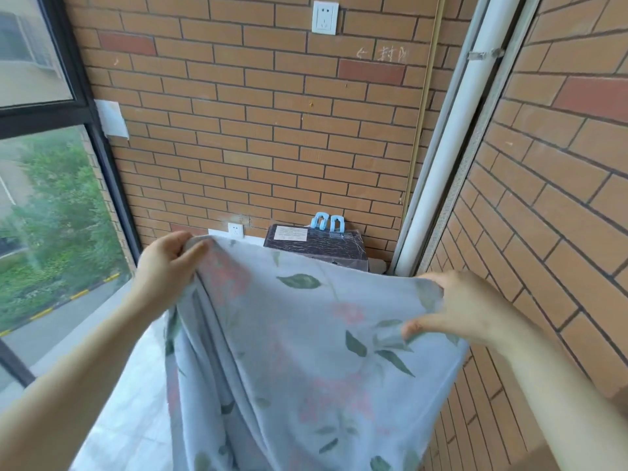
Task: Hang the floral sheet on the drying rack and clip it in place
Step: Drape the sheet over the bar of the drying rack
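The floral sheet (299,351), pale blue with green leaves and pink flowers, is stretched out in front of me and hangs down below the frame. My left hand (166,263) pinches its top left corner. My right hand (465,307) grips its top right edge, fingers bunched into the cloth. Two light blue clips (328,223) sit on a dark box (319,246) against the brick wall behind the sheet. No drying rack shows; the sheet hides what is under it.
A brick wall (272,130) stands ahead with a socket (325,18) high up and another socket (235,229) low down. White pipes (441,185) run down the right corner. A large window (40,198) fills the left side.
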### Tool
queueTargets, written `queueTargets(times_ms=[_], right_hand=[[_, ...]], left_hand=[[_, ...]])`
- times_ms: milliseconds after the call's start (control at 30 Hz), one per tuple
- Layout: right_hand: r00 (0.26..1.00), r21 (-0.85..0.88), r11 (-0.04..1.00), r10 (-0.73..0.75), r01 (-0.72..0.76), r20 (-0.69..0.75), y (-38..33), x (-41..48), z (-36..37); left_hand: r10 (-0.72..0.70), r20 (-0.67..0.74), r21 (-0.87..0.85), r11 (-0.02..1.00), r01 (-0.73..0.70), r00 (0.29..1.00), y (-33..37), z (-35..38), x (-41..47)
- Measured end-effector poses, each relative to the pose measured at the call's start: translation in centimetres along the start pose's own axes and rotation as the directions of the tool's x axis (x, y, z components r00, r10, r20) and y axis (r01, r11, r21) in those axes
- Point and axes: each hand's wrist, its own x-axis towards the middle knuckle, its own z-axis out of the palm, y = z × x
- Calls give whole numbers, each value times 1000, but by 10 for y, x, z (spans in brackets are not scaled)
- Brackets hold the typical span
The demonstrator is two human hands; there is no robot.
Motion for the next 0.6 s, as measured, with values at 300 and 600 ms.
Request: queueTargets(times_ms=[300, 600], right_hand=[[967, 142, 983, 147, -119, -208, -36, 69, 17], [992, 955, 278, -91, 105, -83, -113, 114, 17]], left_hand=[[-3, -101, 89, 996, 12, 995, -9, -48, 15], [-333, -219, -425, 879, 218, 917, 1, -121, 14]])
